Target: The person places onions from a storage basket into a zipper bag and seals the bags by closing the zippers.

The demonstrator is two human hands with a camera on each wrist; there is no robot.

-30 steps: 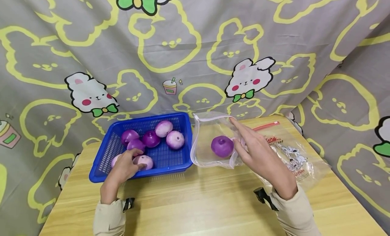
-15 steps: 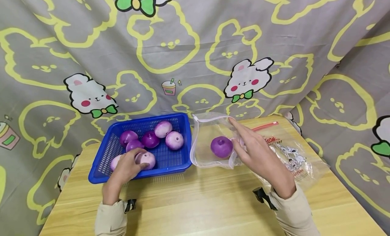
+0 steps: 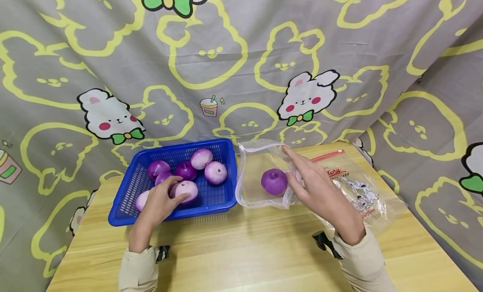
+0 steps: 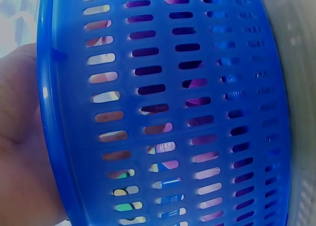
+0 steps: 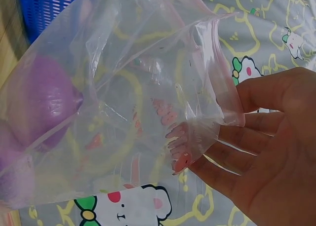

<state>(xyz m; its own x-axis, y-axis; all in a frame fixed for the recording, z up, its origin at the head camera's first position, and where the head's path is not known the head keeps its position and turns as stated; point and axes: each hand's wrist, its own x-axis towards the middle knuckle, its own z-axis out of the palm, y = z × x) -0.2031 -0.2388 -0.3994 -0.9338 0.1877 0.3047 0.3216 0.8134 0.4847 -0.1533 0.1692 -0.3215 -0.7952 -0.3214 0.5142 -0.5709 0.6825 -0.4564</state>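
Note:
In the head view my left hand grips a pale purple onion at the near side of the blue basket. The basket wall hides the fingers in the left wrist view. More onions, dark and pale, lie in the basket. My right hand holds the edge of a clear zip bag, its mouth spread wide. A dark purple onion shows in the bag; the right wrist view has two purple shapes inside, with my right hand at the rim.
Under and behind the right hand, a second clear bag with a red zip and printed figures lies flat on the wooden table. A patterned grey curtain hangs behind the table's far edge.
My left hand and its onion have moved a little to the right and slightly up within the basket. The right hand and the bag have hardly moved.

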